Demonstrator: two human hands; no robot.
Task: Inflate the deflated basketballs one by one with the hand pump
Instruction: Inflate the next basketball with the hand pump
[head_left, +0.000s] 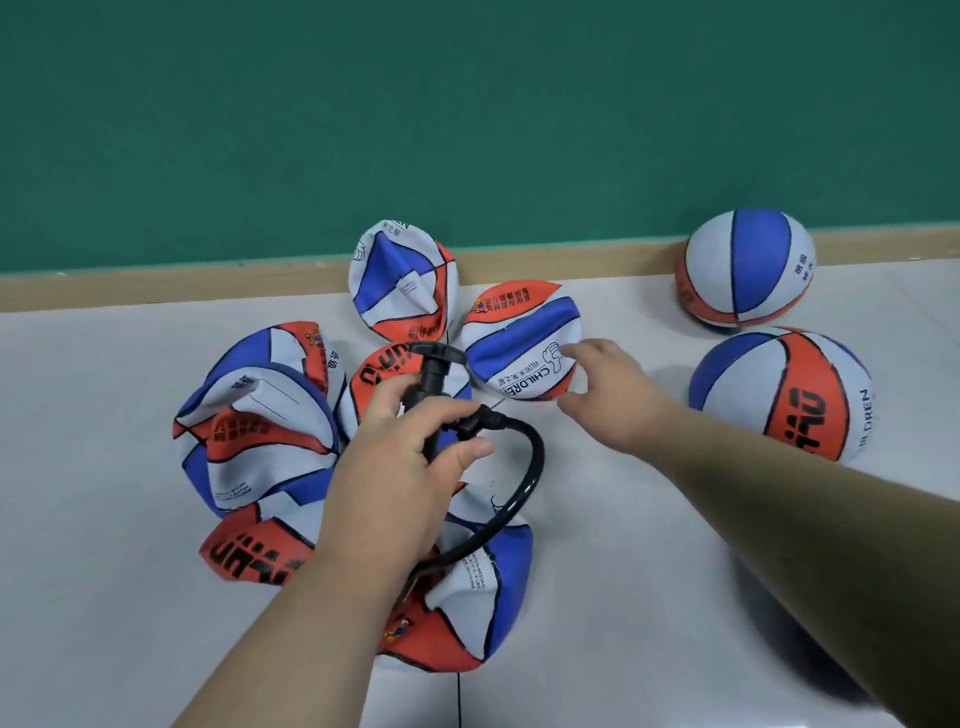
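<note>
Head view: at centre frame the left hand (400, 467) has its fingers and thumb curled round the barrel of the black hand pump (434, 371). The pump stands roughly upright with its T-handle at the top. Its black hose (532, 467) loops out to the right and back under the wrist. The right hand (613, 395) is just right of centre, fingers spread and relaxed, gripping nothing. Its fingertips are at the right edge of a flattened ball printed CHILDREN (519, 335); whether they touch it is hard to tell.

Around and under the left hand lie the other deflated basketballs (260, 431), crumpled and overlapping on the white table (104, 493). With the CHILDREN one I count six, possibly seven, since the heap at left hides the edges.

Two inflated basketballs sit at the right, one against the wooden strip (745, 267) and one nearer (779, 395), well apart from both hands
</note>
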